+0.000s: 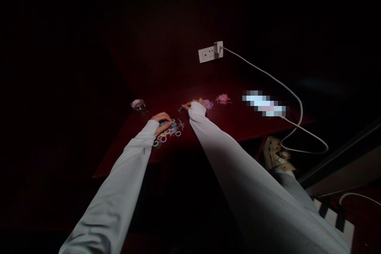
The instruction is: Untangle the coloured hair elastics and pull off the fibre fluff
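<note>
A pile of small coloured hair ties (pixel 163 138), rings in green, yellow, pink and purple, lies on the dark red table (pixel 232 121). My left hand (pixel 161 120) bends over the top of this pile, thumb and fingers drawn together; what is between them is too small to make out. Farther off, my right hand (pixel 195 104) rests low over the table with its fingertips pinched. Beside those fingertips are a few dark bluish bands (pixel 180 109), and more bluish bands (pixel 181 124) lie between the hands. A purple heap of thin bands (pixel 208 104) sits just right of my right hand.
A pink heap of thin bands (pixel 223 99) lies farther right. At the left back stands a small clear container (pixel 138 104). A blurred-out bright device (pixel 264 103) is joined by a white cable (pixel 268 74) to a wall socket (pixel 206 54). A beige clog (pixel 276 154) shows below the table edge.
</note>
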Tool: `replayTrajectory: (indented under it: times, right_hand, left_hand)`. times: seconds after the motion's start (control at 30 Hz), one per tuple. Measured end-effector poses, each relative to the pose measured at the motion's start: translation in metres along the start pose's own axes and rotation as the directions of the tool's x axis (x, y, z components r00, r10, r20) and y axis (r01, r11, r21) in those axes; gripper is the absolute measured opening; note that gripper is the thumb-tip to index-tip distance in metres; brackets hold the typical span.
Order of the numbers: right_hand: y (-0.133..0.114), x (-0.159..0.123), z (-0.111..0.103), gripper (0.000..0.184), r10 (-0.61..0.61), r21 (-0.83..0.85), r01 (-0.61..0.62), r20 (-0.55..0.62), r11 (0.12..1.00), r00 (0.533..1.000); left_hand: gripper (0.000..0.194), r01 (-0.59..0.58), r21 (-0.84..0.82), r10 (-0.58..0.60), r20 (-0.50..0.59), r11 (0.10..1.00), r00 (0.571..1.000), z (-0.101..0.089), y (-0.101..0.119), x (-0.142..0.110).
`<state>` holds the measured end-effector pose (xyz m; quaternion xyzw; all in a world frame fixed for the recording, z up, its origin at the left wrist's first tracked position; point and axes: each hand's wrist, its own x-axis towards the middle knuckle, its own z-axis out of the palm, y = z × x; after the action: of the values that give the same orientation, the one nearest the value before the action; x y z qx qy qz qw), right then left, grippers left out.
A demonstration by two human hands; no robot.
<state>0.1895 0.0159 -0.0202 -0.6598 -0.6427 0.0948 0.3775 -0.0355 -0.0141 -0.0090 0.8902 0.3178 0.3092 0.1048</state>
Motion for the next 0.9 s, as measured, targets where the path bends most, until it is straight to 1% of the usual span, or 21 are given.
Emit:
replayTrajectory:
  times: [0.07, 0.2, 0.27, 0.33, 0.4, 0.53, 0.63, 0.73, 0.9]
  right_hand:
    - [-0.002, 0.002, 0.003, 0.032, -0.006, -0.010, 0.006, -0.003, 1.000, 1.000]
    - [-0.005, 0.003, 0.007, 0.035, -0.049, -0.042, 0.050, 0.035, 0.998, 0.998]
    - [-0.004, 0.002, 0.007, 0.037, -0.066, -0.041, 0.068, 0.044, 0.997, 0.997]
    - [-0.003, 0.001, 0.007, 0.040, -0.056, -0.019, 0.057, 0.046, 0.998, 0.997]
    - [-0.002, 0.000, 0.007, 0.043, -0.029, 0.010, 0.028, 0.050, 1.000, 0.998]
    - [-0.005, -0.003, 0.004, 0.039, -0.003, 0.055, 0.000, 0.060, 0.998, 0.998]
    - [-0.008, -0.004, 0.002, 0.034, 0.003, 0.085, -0.009, 0.068, 0.996, 0.998]
    - [-0.009, -0.004, 0.001, 0.031, 0.001, 0.120, -0.011, 0.079, 0.993, 0.997]
    - [-0.007, -0.007, 0.003, 0.032, -0.061, 0.174, 0.052, 0.051, 0.983, 0.997]
  left_hand:
    - [0.022, -0.008, -0.003, 0.008, -0.005, 1.000, 1.000, -0.001, 0.001, 0.000]
    - [0.024, 0.005, 0.004, -0.005, 0.010, 1.000, 1.000, -0.002, 0.001, 0.000]
    - [0.026, -0.015, 0.020, 0.015, 0.008, 1.000, 1.000, -0.001, 0.002, 0.001]
    - [0.031, -0.056, 0.060, 0.055, 0.015, 0.997, 0.998, 0.000, 0.004, 0.002]
    - [0.036, -0.079, 0.120, 0.072, 0.057, 0.990, 0.996, 0.002, 0.008, 0.004]
    - [0.039, -0.039, 0.227, 0.004, 0.156, 0.973, 0.988, 0.005, 0.015, 0.006]
    - [0.038, -0.020, 0.277, -0.028, 0.166, 0.961, 0.986, 0.006, 0.016, 0.006]
    - [0.034, -0.014, 0.277, -0.033, 0.165, 0.961, 0.986, 0.007, 0.014, 0.006]
    - [0.028, -0.057, 0.206, 0.022, 0.167, 0.977, 0.986, 0.009, 0.004, 0.007]
